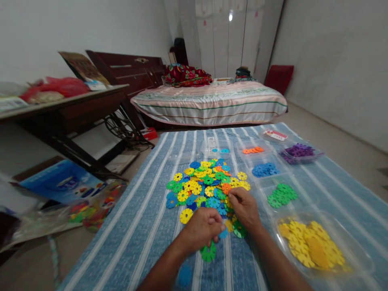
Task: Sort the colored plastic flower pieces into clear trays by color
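A mixed heap of notched, flower-shaped plastic discs [197, 188] in yellow, green, blue and orange lies on the striped cloth. At the heap's right edge, my right hand [247, 208] pinches an orange disc [226, 188] between thumb and forefinger. My left hand [201, 228] is curled at the near side of the heap, a light blue disc [224, 233] at its fingertips. Just below that hand lies a green disc [208, 253], partly covered by it. Another green disc [239, 229] rests under my right wrist.
Clear plastic trays stand on the right, holding yellow discs [312, 244], green discs [282, 195], blue discs [265, 170], orange discs [253, 150] and purple discs [299, 150]. Another tray at the back has a few light blue discs [222, 150]. A bed [209, 105] is beyond.
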Available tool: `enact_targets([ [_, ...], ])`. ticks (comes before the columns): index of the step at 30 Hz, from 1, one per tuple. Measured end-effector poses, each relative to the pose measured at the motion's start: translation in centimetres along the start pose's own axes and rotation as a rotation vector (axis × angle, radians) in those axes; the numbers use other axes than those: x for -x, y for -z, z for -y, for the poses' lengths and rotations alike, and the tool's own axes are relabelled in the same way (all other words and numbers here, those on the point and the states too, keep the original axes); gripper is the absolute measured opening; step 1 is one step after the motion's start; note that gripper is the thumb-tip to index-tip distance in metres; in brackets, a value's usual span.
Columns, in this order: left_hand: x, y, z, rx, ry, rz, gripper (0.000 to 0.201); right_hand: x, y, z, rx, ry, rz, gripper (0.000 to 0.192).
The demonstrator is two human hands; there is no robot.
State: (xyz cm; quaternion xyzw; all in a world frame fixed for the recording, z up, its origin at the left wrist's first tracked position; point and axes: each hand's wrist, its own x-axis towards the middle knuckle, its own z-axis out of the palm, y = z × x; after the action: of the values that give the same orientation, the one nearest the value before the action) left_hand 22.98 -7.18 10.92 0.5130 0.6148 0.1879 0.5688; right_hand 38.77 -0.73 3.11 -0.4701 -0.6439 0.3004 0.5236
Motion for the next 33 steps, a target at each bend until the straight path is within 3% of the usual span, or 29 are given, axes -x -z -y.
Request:
enact_targets([
  [5,-3.2,2.9,-2.7,0.110,-0.086,-0.188,0.020,0.0,-0.2,0.2,-0.001,0.003,-0.002,0.019],
  [8,-6.6,4.8,-6.3,0.178,-0.172,-0.330,0.018,0.0,-0.2,0.2,0.000,-0.008,-0.007,0.019],
  [11,-9.8,6.5,-9.8,0.387,-0.319,-0.458,0.024,0.0,-0.2,0.2,-0.008,-0.015,-0.005,0.018],
  [14,-11.3,7.2,-10.9,0.424,-0.338,-0.539,0.029,0.0,-0.3,0.1,-0.015,-0.014,-0.004,0.019],
  [18,-9.5,7.1,-7.9,0.330,-0.287,-0.521,0.024,0.0,-0.2,0.0,-0.002,-0.007,0.005,0.020],
  [24,-2.9,6.9,-1.6,0.093,-0.195,-0.492,0.021,0.1,0.4,0.0,0.020,-0.018,0.013,0.019],
  [29,2.6,5.7,2.5,-0.090,-0.072,-0.337,0.023,0.1,0.7,0.0,0.024,-0.021,0.006,0.019],
  [33,5.9,4.4,4.5,-0.265,-0.011,-0.256,0.023,0.2,0.9,-0.1,0.028,-0.021,0.017,0.018],
])
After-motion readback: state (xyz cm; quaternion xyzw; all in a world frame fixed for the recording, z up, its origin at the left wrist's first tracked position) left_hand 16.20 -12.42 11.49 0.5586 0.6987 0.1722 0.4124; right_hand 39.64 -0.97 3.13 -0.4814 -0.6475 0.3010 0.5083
